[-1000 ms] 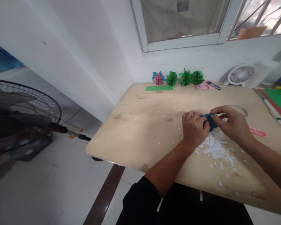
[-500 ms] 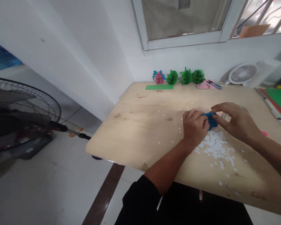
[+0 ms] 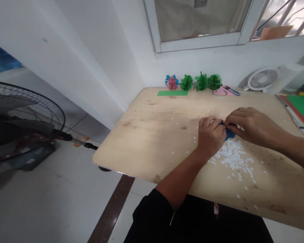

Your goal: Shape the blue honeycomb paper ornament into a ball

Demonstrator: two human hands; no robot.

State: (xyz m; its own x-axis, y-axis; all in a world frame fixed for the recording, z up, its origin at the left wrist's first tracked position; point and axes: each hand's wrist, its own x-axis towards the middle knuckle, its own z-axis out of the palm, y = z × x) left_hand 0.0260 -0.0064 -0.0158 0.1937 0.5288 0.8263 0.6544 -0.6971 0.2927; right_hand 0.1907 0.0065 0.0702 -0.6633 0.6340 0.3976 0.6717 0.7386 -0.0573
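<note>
A small blue paper piece is held above the table, mostly covered by fingers. My left hand is closed on its left side. From the right, my right hand pinches its upper edge, the thumb and fingertips close to my left fingers. Just below both hands lies a heap of small white paper scraps, with loose bits scattered around it.
Along the wall stand a pink and blue paper ball and several green paper balls. Before them lies a green strip. Scissors, a roll of tape, a small white fan and coloured sheets sit farther right.
My right hand has moved slightly left and closed its fingertips on the blue paper piece's upper edge, covering more of it. My left hand has stayed nearly in place.
</note>
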